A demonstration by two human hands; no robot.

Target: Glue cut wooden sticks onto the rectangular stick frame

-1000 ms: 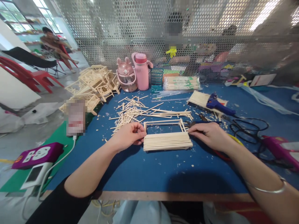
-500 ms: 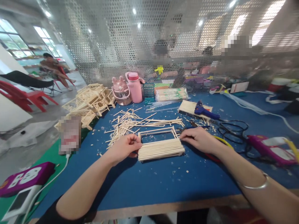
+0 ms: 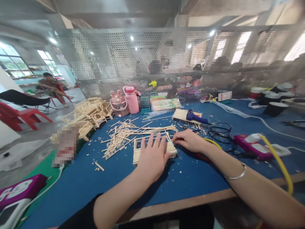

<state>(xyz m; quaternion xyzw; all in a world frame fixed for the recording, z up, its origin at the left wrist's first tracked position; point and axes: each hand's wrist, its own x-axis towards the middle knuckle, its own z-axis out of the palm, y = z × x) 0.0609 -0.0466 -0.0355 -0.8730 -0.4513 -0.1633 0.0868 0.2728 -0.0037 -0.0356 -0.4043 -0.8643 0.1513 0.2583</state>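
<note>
A small model made of thin wooden sticks [image 3: 170, 148] rests on the blue tabletop, a row of sticks laid side by side over its near half and an open frame behind. My left hand [image 3: 153, 156] lies flat across the model with its fingers stretched and spread, covering its middle. At the model's right end, my right hand [image 3: 187, 140] has thumb and fingers pinched together on the edge; the exact fingertip contact is small. Loose wooden sticks [image 3: 119, 136] lie in a heap just beyond the model. Dark-handled pliers [image 3: 196, 130] lie partly hidden behind my right hand.
A blue glue gun [image 3: 196, 117] lies on another stick panel [image 3: 178, 114]. Two pink bottles [image 3: 132, 101] and packaged sticks [image 3: 165, 104] stand by the perforated screen [image 3: 100, 63]. Assembled stick frames [image 3: 92, 111] are piled left. A purple power strip [image 3: 252, 148] and cables lie right.
My left hand has left the model's left end and moved right, opening flat over its top. My right hand stays at the right end. The head view has tilted up and shifted right.
</note>
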